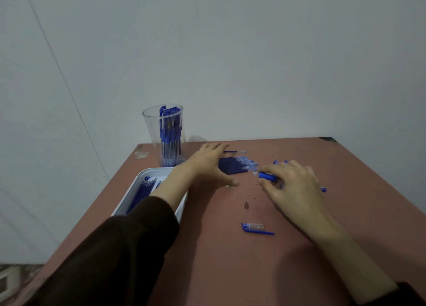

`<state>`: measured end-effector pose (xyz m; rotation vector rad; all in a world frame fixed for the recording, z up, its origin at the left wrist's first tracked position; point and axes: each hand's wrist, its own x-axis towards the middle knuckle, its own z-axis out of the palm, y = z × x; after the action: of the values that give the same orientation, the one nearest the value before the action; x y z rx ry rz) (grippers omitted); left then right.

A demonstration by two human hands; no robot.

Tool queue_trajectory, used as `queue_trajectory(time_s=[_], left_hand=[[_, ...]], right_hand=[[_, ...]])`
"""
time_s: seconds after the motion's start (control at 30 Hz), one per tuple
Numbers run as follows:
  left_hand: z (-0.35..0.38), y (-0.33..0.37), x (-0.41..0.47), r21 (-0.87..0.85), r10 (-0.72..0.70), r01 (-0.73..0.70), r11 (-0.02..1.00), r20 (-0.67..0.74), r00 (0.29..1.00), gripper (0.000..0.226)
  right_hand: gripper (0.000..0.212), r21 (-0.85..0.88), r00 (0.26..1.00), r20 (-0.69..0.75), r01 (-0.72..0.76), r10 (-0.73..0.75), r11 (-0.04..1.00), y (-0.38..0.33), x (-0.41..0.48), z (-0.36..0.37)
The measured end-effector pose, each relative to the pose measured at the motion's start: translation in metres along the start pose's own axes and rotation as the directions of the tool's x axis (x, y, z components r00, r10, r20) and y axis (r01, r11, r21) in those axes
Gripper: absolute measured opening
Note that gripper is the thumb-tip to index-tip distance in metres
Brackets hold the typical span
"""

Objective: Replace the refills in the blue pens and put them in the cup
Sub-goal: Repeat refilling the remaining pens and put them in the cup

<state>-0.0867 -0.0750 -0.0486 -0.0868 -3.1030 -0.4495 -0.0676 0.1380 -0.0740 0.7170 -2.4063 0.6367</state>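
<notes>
in the lower left of the frame a dark sleeve (115, 248) runs up toward the middle, crossing over a white tray (151, 170) that sits at the left edge of the reddish counter (357, 213). the tray holds a row of long thin blue sticks (140, 191) lying side by side; whether they are refills or whole pens i cannot tell. just behind the tray, at the counter's far left corner, a tall clear cup (149, 126) stands upright, packed with blue pens (169, 135) that stand on end and reach up to its rim.

right of the cup, the left hand (207, 165) lies flat on the counter, its fingers straight and stretched out, thumb spread wide to the side, holding nothing. the fingers cover the left end of a bundle of refills (238, 165) that lie together on the counter, clear tips pointing right. a single refill (235, 152) lies just behind the bundle, near the fingertips.

further right, the right hand (292, 186) hovers low over the counter with its fingers curled round a blue pen (267, 176); the pen's clear front end sticks out to the left, close to the bundle's tips, and its tail shows past the hand on the right. small blue pieces (276, 161) lie behind this hand.

below the two hands, a tiny clear tip piece (246, 206) lies alone on the counter, and nearer the lower edge a pen cap (255, 228) with a blue clip lies on its side.
</notes>
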Motion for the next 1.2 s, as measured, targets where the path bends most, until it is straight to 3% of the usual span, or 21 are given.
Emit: queue_trajectory(time_s=[0.23, 0.33, 0.53, 0.8, 1.2], left_hand=[[-0.012, -0.002, 0.04, 0.109, -0.096, 0.077, 0.991, 0.178, 0.979, 0.115], [-0.014, -0.005, 0.046, 0.08, -0.131, 0.116, 0.99, 0.231, 0.964, 0.116], [-0.009, -0.011, 0.048, 0.097, -0.126, 0.108, 0.989, 0.205, 0.971, 0.093], [-0.013, -0.009, 0.047, -0.043, -0.081, 0.094, 0.995, 0.244, 0.966, 0.064], [-0.013, 0.008, 0.054, 0.012, -0.015, 0.013, 1.0, 0.265, 0.964, 0.063]], right_hand=[[0.005, -0.016, 0.998, -0.045, 0.036, -0.036, 0.999, -0.001, 0.001, 0.001], [0.01, -0.023, 0.997, -0.065, 0.033, -0.035, 0.999, -0.002, 0.002, 0.002], [0.01, -0.03, 0.995, -0.093, 0.032, -0.034, 0.999, -0.003, 0.0, 0.002], [0.008, 0.004, 0.997, -0.069, 0.033, -0.033, 0.999, -0.003, -0.002, 0.001], [0.007, -0.011, 0.997, -0.06, 0.043, -0.043, 0.999, -0.002, 0.0, 0.004]])
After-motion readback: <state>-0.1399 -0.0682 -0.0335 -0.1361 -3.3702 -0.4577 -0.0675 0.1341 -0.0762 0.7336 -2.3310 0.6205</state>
